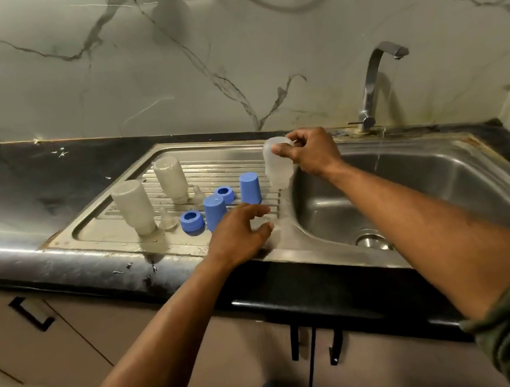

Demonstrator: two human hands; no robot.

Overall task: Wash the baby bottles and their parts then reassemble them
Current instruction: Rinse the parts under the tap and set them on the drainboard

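Overhead, inverted bottle (276,164) in right hand's (310,152) grip (left hand (239,231) loose-fingered) beside it.

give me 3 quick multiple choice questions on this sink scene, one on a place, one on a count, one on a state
1. Where do the two bottles that no hand touches stand?
A. in the basin
B. on the drainboard
C. on the black counter

2. How many tall blue caps stand on the drainboard?
A. two
B. four
C. none

3. What is the state of the tap?
A. running
B. off
C. covered by a cloth

Answers:
1 B, both stand upside down on the ribbed steel left of the basin.
2 A, two tall caps stand beside two blue rings.
3 A, a thin stream falls from the spout.
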